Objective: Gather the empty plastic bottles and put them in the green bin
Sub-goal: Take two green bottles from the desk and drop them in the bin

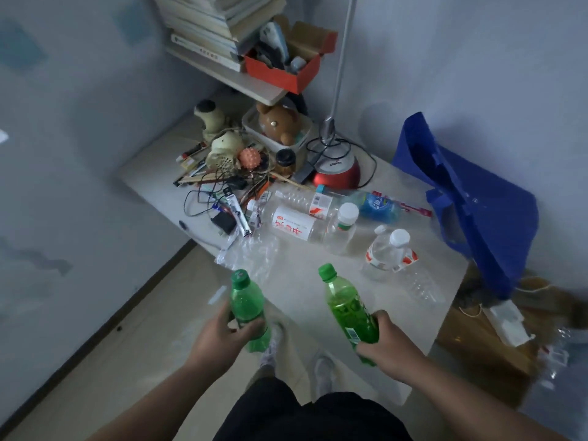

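The table stands in a corner, its far and right sides close to the walls. Only its near-left edge faces open floor, a bare strip running along the left wall. On the right a blue bag leans at the table's edge, with a cardboard box on the floor below it.

The far half of the tabletop is crowded with a tangle of cables and pens and a red lamp base. In front of these lie the clear bottles: a red-lettered bottle on its side, a white-capped bottle standing just beside it, a blue-labelled bottle behind, and a small tilted bottle nearer the right edge. Crumpled clear wrap sits by the near-left edge. The near part of the top is bare.

Both arms reach forward at the near edge. The left hand wraps its fingers round the lower body of a green bottle, held upright at the table's near-left edge. The right hand grips a second green bottle at its base — cap tilted up and left, above the bare tabletop. The two bottles are held apart.
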`<state>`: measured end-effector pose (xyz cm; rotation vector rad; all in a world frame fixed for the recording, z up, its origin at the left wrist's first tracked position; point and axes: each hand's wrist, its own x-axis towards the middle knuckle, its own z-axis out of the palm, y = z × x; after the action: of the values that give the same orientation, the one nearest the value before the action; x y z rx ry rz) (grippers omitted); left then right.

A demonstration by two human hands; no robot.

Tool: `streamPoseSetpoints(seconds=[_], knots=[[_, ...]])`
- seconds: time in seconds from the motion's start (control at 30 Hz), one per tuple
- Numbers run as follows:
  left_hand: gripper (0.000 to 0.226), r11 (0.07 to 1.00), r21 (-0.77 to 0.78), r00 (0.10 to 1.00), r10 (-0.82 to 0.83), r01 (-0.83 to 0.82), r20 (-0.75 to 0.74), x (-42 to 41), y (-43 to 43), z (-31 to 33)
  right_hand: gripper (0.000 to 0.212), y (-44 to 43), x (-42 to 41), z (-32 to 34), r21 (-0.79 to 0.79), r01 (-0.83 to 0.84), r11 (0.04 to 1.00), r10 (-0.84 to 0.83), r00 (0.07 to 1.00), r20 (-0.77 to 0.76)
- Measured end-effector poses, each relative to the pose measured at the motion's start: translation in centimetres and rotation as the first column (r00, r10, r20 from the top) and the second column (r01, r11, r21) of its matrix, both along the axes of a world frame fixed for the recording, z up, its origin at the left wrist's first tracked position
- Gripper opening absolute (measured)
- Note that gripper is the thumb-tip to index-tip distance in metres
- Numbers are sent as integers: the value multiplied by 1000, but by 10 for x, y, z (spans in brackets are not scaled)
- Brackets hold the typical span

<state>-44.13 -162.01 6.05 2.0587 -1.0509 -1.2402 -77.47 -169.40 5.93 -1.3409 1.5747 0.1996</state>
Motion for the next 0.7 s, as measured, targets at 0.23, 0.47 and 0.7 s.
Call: streamPoseSetpoints(seconds=[0.23, 0.47, 0.7], knots=[[39, 906, 31, 906, 422, -422, -6, -32, 139, 3, 45, 9, -1, -6, 160, -198, 967, 170, 970, 173], [36, 670, 70, 672, 740, -739, 2, -67, 270, 4, 33, 25, 59, -7, 172, -548, 819, 528, 836, 150], [23, 335, 120, 338, 941, -934, -2, -135, 396, -8, 50, 78, 120, -2, 139, -766, 627, 758, 642, 117]])
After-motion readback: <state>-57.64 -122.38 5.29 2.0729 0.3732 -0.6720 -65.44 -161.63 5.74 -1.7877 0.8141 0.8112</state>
